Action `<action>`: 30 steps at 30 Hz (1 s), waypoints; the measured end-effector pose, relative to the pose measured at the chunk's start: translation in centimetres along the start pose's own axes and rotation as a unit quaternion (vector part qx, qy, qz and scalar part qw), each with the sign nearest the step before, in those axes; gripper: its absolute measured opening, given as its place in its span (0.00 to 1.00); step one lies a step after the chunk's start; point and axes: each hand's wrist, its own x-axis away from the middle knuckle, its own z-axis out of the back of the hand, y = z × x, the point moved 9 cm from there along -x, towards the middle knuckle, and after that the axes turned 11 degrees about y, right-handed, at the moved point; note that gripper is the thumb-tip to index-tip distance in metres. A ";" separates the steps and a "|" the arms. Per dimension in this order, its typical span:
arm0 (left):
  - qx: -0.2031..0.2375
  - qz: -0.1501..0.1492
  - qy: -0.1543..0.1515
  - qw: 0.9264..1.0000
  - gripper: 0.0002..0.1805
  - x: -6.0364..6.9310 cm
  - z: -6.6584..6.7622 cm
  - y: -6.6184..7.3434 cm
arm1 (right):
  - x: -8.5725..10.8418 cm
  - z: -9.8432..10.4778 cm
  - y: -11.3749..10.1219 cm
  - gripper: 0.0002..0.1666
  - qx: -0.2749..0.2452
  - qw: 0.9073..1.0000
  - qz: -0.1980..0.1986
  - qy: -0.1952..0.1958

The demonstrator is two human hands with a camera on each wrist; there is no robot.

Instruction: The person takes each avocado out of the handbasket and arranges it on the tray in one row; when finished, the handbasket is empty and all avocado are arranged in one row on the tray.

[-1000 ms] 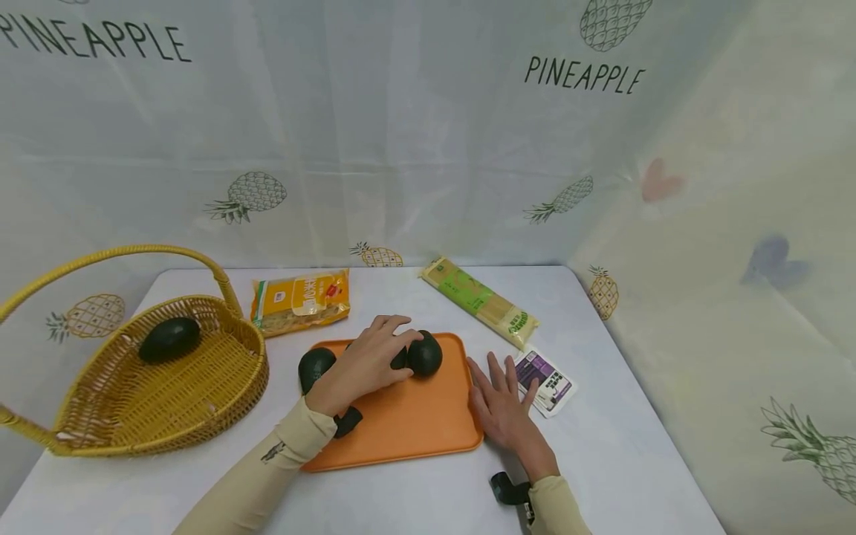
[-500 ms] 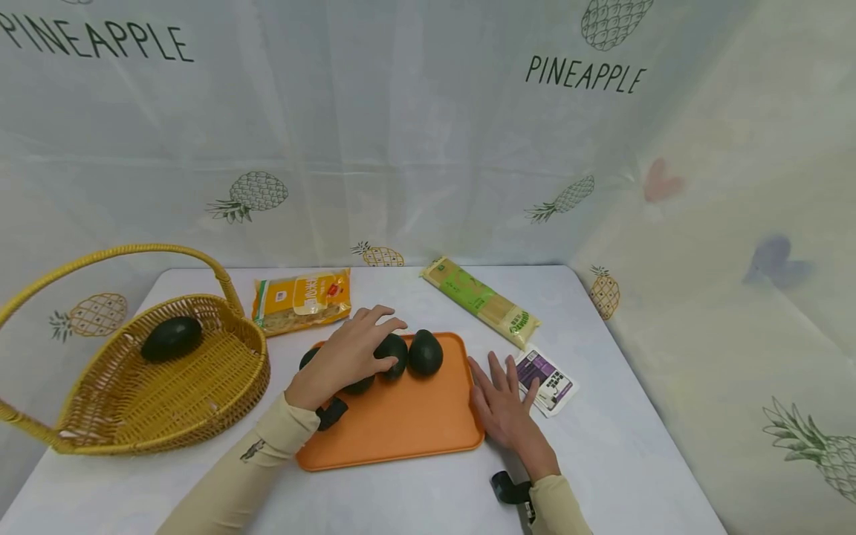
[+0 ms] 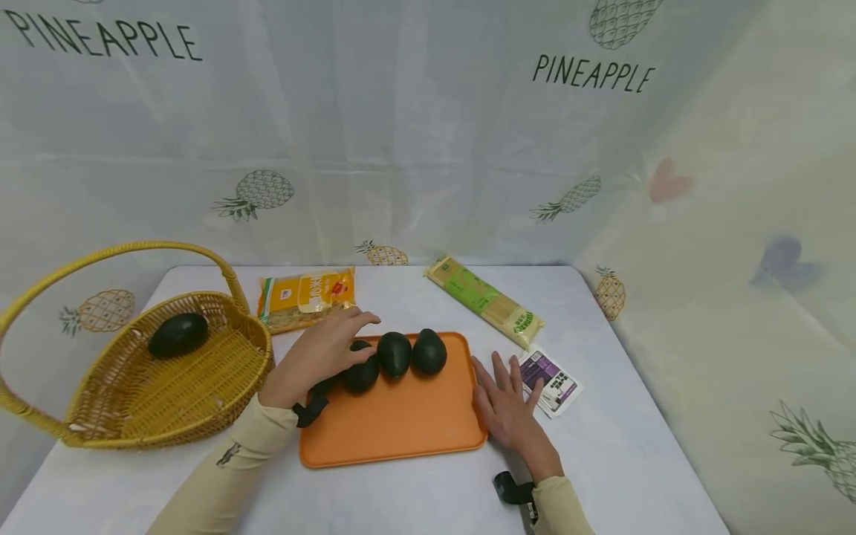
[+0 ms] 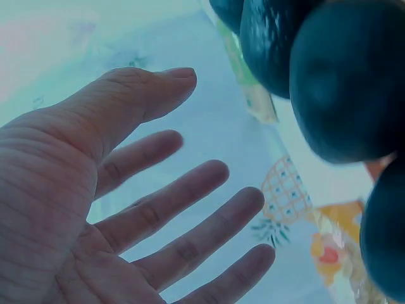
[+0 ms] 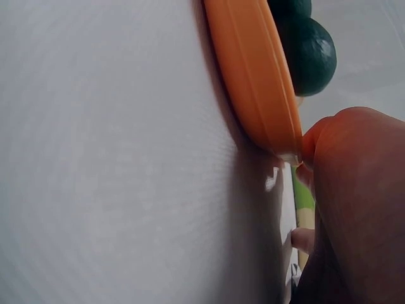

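On the orange tray point(image 3: 401, 427), dark green avocados stand in a row along the back edge: a right one point(image 3: 429, 353), a middle one point(image 3: 394, 355) and a left one point(image 3: 361, 371). Another is mostly hidden under my left hand point(image 3: 321, 353). That hand hovers over the row's left end, its fingers spread and apart from the avocados point(image 4: 348, 82) in the left wrist view. My right hand point(image 3: 511, 412) lies with spread fingers beside the tray's right rim, its thumb side touching the rim point(image 5: 266, 95) in the right wrist view.
A yellow wicker basket point(image 3: 180, 416) with a tall handle stands left, one avocado point(image 3: 178, 336) inside. Behind the tray lie an orange food packet point(image 3: 307, 293) and a long green-and-yellow pack point(image 3: 484, 299). A purple-and-white card-like packet point(image 3: 551, 381) lies by my right hand.
My left hand has moved left along the row, uncovering the middle and left avocados. The right avocado now stands more upright. My right hand has stayed at the tray's rim.
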 end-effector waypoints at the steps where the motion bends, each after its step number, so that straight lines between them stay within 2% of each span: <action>1: 0.002 0.003 0.001 1.000 0.26 0.2 0.3 -0.2 | 0.0 0.0 0.0 0.34 0.000 1.000 0.000 -0.001; 10: 0.003 0.054 -0.006 0.999 0.28 0.9 2.3 -2.7 | -0.1 0.0 0.1 0.35 0.001 1.000 0.000 -0.003; 17: -0.004 0.105 -0.015 0.994 0.29 1.7 4.2 -4.6 | 0.0 -0.1 0.3 0.35 -0.006 1.000 0.004 -0.004; 21: -0.009 0.111 -0.017 0.994 0.27 2.3 6.1 -6.0 | -0.1 -0.2 0.3 0.35 -0.008 1.000 0.003 -0.004; 26: -0.023 0.118 -0.032 0.992 0.26 2.9 8.8 -8.5 | -0.2 -0.3 0.4 0.35 0.002 1.000 -0.003 -0.013; 30: -0.032 0.128 -0.041 0.990 0.25 3.6 10.0 -10.4 | -0.3 -0.3 0.3 0.35 0.003 1.000 -0.002 -0.010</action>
